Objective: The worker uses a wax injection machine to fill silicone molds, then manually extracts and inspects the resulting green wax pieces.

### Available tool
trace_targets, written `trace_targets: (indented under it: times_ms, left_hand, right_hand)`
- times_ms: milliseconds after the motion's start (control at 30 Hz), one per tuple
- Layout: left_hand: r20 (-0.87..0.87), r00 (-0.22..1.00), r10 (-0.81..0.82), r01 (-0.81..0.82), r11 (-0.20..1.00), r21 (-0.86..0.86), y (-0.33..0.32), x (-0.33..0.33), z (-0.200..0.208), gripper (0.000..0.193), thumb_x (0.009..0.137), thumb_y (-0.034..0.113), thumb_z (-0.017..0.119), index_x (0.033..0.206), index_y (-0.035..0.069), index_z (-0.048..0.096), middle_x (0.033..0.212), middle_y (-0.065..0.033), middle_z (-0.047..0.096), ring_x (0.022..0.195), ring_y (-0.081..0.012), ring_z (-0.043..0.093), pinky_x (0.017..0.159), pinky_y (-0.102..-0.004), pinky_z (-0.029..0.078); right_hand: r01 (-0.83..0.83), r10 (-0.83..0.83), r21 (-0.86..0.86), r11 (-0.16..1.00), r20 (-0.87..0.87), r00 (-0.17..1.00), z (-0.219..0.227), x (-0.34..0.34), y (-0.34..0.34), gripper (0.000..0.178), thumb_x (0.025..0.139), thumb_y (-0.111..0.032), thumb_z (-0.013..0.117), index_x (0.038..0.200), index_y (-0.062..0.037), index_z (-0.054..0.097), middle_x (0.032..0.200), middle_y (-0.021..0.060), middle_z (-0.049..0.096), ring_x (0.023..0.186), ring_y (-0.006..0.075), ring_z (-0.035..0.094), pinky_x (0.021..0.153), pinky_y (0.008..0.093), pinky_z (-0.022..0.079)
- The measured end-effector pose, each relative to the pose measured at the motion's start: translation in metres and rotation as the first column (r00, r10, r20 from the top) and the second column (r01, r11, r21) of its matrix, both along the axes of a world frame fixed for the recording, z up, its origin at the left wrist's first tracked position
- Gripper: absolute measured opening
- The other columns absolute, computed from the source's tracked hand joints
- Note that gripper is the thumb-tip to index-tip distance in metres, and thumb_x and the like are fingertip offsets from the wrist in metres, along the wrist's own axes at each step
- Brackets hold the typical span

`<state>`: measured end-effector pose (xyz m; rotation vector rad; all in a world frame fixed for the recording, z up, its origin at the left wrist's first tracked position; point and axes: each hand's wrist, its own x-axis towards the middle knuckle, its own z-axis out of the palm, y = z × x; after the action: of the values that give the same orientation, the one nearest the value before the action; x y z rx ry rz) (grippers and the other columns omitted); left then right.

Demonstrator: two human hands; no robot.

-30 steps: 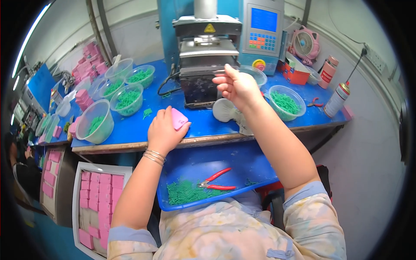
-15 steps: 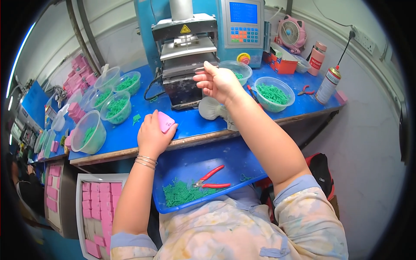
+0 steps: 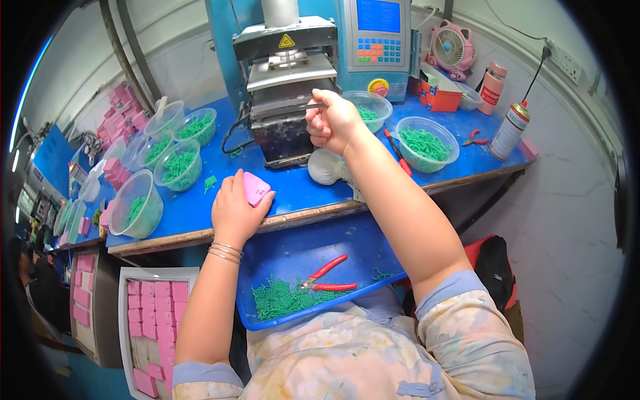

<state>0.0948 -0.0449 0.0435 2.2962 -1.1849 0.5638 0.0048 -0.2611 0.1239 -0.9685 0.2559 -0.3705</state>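
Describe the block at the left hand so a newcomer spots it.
Start at the press on the blue table. Below it and slightly left, near the table's front edge, the left hand clasps a pink block. Unlike the blocks in the white-rimmed tray, it is hand-held.

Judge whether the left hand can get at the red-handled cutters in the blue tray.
Likely yes, if the left hand lets go of the pink block; the cutters lie uncovered in the blue tray.

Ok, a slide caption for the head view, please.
Left hand on a pink block, right hand raised before the press, red-handled cutters in the blue tray below.
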Motion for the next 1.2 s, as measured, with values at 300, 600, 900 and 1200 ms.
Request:
trace_targets:
  times_ms: [300,600,900,1200]
  left_hand:
    - [0.14,0.955,-0.263,0.291,0.922,-0.254,0.093,-0.032,-0.032,0.091,0.059,0.03,0.079,0.128,-0.005,0.032,0.117,-0.0222,0.044,0.109,-0.0383,0.044,0.093,-0.0442,0.038]
    - [0.047,0.788,0.614,-0.61,0.789,-0.071,0.32,0.02,-0.078,0.074,0.061,0.021,0.074,0.12,-0.002,0.036,0.115,-0.0226,0.042,0.111,-0.0374,0.04,0.096,-0.0429,0.035]
    - [-0.305,0.369,0.878,-0.875,0.439,0.203,0.469,0.033,-0.124,0.071,0.064,0.025,0.076,0.115,-0.005,0.038,0.114,-0.0242,0.048,0.107,-0.0347,0.048,0.093,-0.0386,0.039]
    - [-0.675,0.316,0.667,-0.802,0.568,0.185,0.508,0.048,-0.135,0.03,0.079,0.018,0.06,0.104,0.002,0.06,0.104,-0.0165,0.061,0.098,-0.0266,0.058,0.086,-0.0339,0.044]
  right_hand:
    - [-0.127,0.135,-0.071,0.989,0.129,0.982,-0.007,-0.001,-0.01,0.038,0.089,-0.033,0.046,0.057,-0.0136,0.046,0.039,-0.0079,0.031,0.029,0.0042,0.026,0.031,0.0208,0.022]
    - [-0.071,0.101,-0.168,0.983,0.18,0.979,-0.018,-0.002,-0.035,0.038,0.095,-0.03,0.038,0.069,-0.0058,0.051,0.045,-0.0021,0.034,0.034,0.007,0.029,0.035,0.021,0.024]
    - [-0.045,0.075,-0.183,0.982,0.16,0.984,-0.025,0.002,-0.053,0.037,0.096,-0.027,0.037,0.067,-0.0061,0.046,0.046,-0.0014,0.033,0.034,0.0063,0.026,0.035,0.0193,0.025]
    - [-0.083,0.123,-0.213,0.974,0.18,0.976,-0.032,0.002,-0.063,0.036,0.096,-0.028,0.035,0.07,-0.0057,0.047,0.047,-0.0011,0.034,0.035,0.0062,0.028,0.035,0.0187,0.026]
